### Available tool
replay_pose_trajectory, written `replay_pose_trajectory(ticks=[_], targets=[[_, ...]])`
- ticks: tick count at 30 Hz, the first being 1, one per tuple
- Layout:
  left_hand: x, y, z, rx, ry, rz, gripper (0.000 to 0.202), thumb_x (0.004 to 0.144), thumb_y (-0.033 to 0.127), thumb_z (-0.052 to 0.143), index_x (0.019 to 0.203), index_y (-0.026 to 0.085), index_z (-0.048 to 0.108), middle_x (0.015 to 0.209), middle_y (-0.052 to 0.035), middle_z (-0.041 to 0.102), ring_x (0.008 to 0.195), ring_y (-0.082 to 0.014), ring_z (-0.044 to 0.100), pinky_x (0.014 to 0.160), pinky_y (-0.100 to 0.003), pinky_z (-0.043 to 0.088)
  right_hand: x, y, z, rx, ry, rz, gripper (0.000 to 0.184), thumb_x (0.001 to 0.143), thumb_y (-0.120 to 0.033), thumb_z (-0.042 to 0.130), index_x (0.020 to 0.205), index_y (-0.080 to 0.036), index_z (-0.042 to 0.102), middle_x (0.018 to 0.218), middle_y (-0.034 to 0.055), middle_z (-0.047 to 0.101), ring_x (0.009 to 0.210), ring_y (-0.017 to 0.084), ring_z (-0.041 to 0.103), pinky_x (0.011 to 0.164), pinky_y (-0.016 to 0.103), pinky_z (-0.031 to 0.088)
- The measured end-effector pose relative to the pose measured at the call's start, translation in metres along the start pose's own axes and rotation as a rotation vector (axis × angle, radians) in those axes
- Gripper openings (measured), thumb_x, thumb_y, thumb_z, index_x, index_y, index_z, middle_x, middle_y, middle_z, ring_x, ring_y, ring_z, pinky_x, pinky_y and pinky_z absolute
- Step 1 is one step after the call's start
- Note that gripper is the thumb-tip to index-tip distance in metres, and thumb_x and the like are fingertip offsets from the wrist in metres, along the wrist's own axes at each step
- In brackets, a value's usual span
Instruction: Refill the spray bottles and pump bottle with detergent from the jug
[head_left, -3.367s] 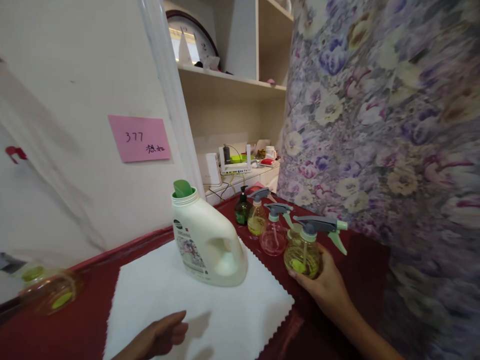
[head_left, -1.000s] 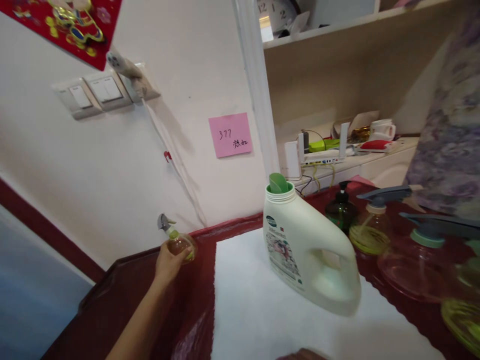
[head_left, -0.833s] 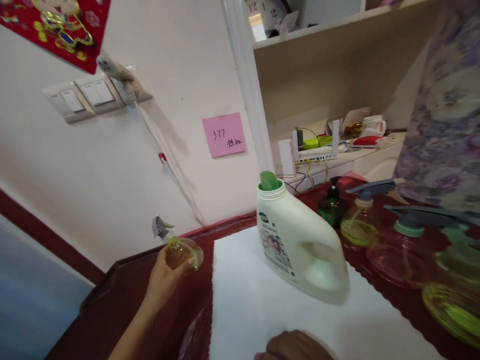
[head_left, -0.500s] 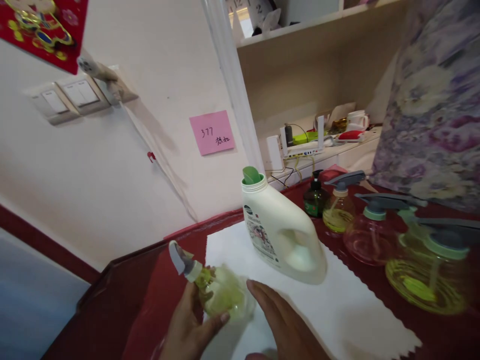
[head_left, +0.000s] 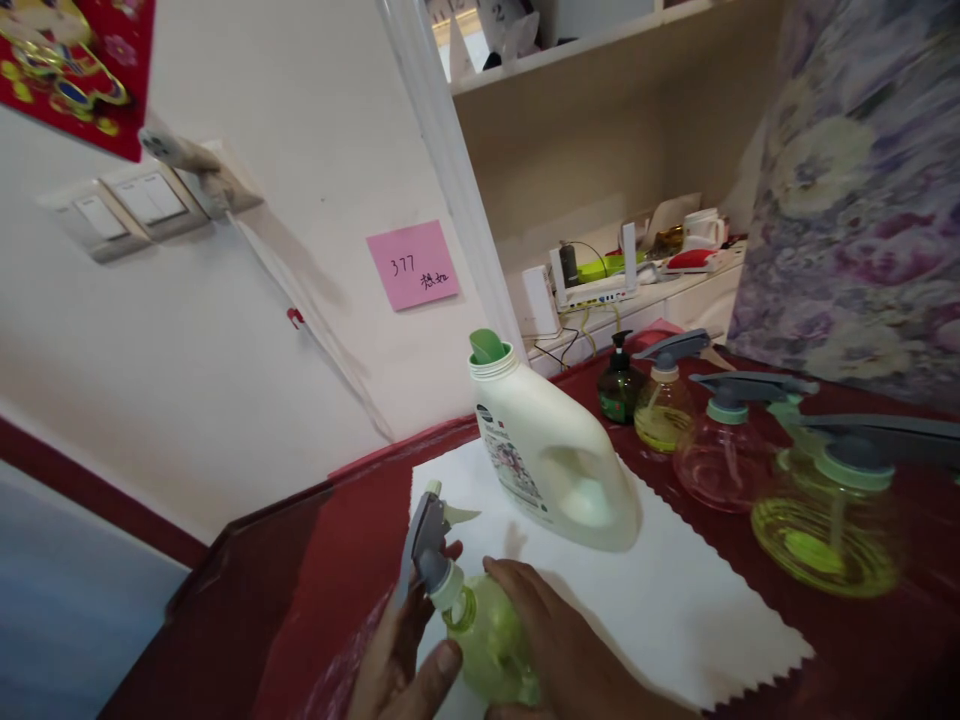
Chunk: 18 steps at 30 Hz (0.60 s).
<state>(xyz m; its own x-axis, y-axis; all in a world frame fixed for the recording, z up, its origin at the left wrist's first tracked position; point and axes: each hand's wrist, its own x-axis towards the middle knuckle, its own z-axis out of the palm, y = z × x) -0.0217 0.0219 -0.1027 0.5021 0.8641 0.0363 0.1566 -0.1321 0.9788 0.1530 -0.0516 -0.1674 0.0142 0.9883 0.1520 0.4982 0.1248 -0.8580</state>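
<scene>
A yellow-green spray bottle (head_left: 489, 632) with a grey trigger head is tilted toward the left, low in the middle of the head view. Around its neck and left side, my left hand (head_left: 401, 665) is closed, thumb in front and fingers behind. My right hand (head_left: 564, 640) presses on the right side of the bottle's round body, its fingers curved over it. Just beyond stands a large pale detergent jug (head_left: 559, 460) with a green spout and no cap on it. Both are over a white sheet (head_left: 690, 600) with a zigzag edge.
On the right of the dark red table (head_left: 315, 560) stand a dark pump bottle (head_left: 619, 385), a small yellow spray bottle (head_left: 664, 415), a pink one (head_left: 724, 465) and a large yellow one (head_left: 829, 545). A white router (head_left: 596, 295) sits on the shelf behind.
The spray bottle has turned more upright, its trigger head swinging right. My right hand has come onto the bottle's body from beside it. The view has shifted slightly.
</scene>
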Motion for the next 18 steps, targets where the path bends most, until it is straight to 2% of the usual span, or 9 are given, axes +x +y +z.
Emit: replay_pose_trajectory(ticks=[4, 7, 12, 15, 18], targets=[[0.005, 0.007, -0.006, 0.017, 0.12, -0.056, 0.057, 0.076, 0.061, 0.079, 0.123, 0.03, 0.074, 0.138, -0.0077, 0.071, 0.134, -0.0367, 0.059, 0.11, -0.045, 0.051, 0.001, 0.001, 0.001, -0.056, -0.048, -0.043, 0.113, 0.06, -0.015, 0.089, 0.159, -0.009, 0.033, 0.16, 0.0266, 0.038, 0.147, 0.04, 0.038, 0.121, 0.053, 0.035], [0.006, 0.017, -0.009, 0.003, 0.187, -0.064, 0.056, 0.073, 0.061, 0.081, 0.117, 0.027, 0.076, 0.128, -0.0073, 0.076, 0.126, -0.037, 0.065, 0.102, -0.041, 0.058, 0.002, 0.002, 0.0, -0.045, -0.05, -0.056, 0.113, 0.061, -0.022, 0.09, 0.158, -0.009, 0.034, 0.16, 0.0263, 0.038, 0.147, 0.04, 0.039, 0.12, 0.055, 0.035], [0.003, 0.037, -0.03, -0.003, 0.378, 0.039, 0.056, 0.069, 0.053, 0.088, 0.118, 0.028, 0.074, 0.118, -0.0042, 0.079, 0.121, -0.0343, 0.069, 0.098, -0.036, 0.061, 0.002, -0.001, -0.004, -0.041, -0.054, -0.029, 0.117, 0.055, -0.019, 0.091, 0.157, -0.011, 0.035, 0.159, 0.025, 0.04, 0.146, 0.04, 0.04, 0.12, 0.056, 0.036], [0.002, 0.041, -0.051, 0.024, 0.454, 0.107, 0.063, 0.066, 0.052, 0.088, 0.123, 0.032, 0.071, 0.112, -0.0037, 0.08, 0.112, -0.0353, 0.073, 0.09, -0.038, 0.066, 0.001, -0.001, -0.003, -0.021, -0.044, -0.029, 0.115, 0.058, -0.021, 0.09, 0.159, -0.017, 0.034, 0.161, 0.0226, 0.039, 0.146, 0.04, 0.04, 0.119, 0.057, 0.036], [0.0, 0.039, -0.066, 0.097, 0.568, 0.244, 0.062, 0.069, 0.057, 0.081, 0.125, 0.034, 0.068, 0.109, -0.0027, 0.081, 0.109, -0.0358, 0.074, 0.094, -0.043, 0.065, -0.001, 0.0, -0.003, 0.018, -0.045, -0.003, 0.114, 0.06, -0.023, 0.089, 0.159, -0.016, 0.033, 0.162, 0.0223, 0.037, 0.148, 0.04, 0.037, 0.121, 0.056, 0.033]])
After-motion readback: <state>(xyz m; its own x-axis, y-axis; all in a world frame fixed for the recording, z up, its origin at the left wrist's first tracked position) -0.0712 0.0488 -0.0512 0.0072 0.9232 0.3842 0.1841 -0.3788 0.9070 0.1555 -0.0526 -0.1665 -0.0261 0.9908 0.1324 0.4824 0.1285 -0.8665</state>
